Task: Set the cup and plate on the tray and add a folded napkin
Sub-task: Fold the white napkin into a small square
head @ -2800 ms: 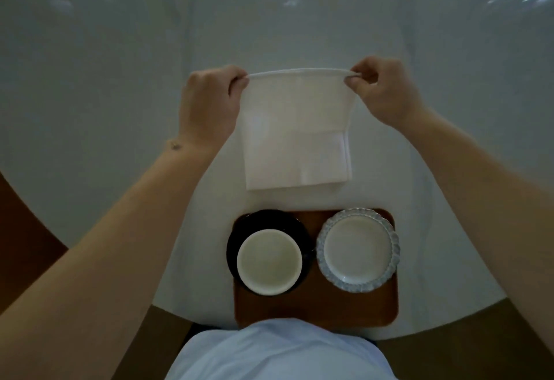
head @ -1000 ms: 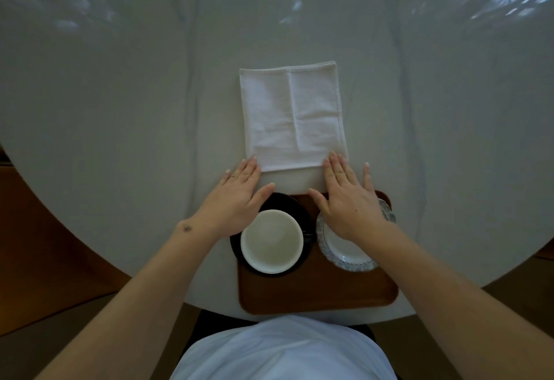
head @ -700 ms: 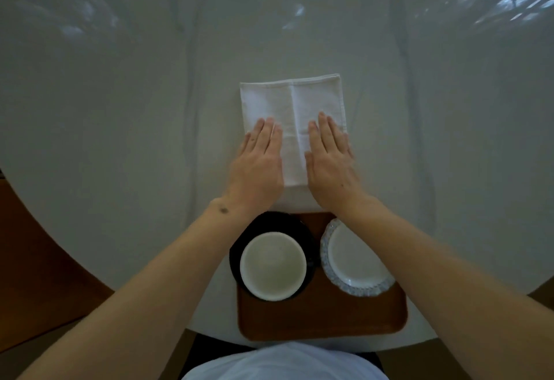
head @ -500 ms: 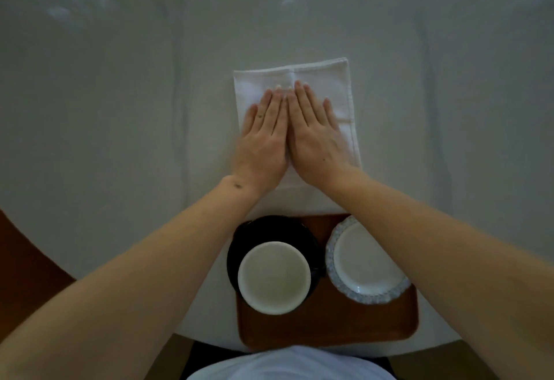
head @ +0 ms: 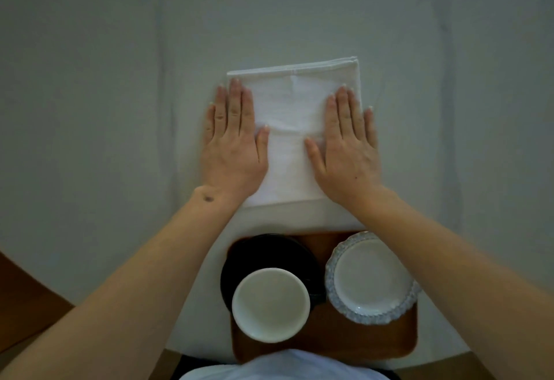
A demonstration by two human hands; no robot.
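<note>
A white folded napkin point(head: 292, 128) lies flat on the pale table, just beyond the tray. My left hand point(head: 232, 143) presses its left edge with straight fingers, partly on the table. My right hand point(head: 347, 143) presses its right side the same way. Nearer to me, a brown wooden tray point(head: 353, 337) carries a white cup point(head: 270, 304) standing on a black saucer point(head: 269, 257) at its left. A white plate with a blue patterned rim point(head: 370, 277) sits at the tray's right. My right forearm crosses over the plate's far right edge.
The round pale table point(head: 105, 110) stretches wide on every side of the napkin. Its near edge curves just past the tray, with brown floor point(head: 27, 298) below. My white shirt point(head: 287, 367) shows at the bottom.
The napkin was held up by its top corners, then laid flat. My hands slid up its middle together and have now spread apart to its left and right edges.
</note>
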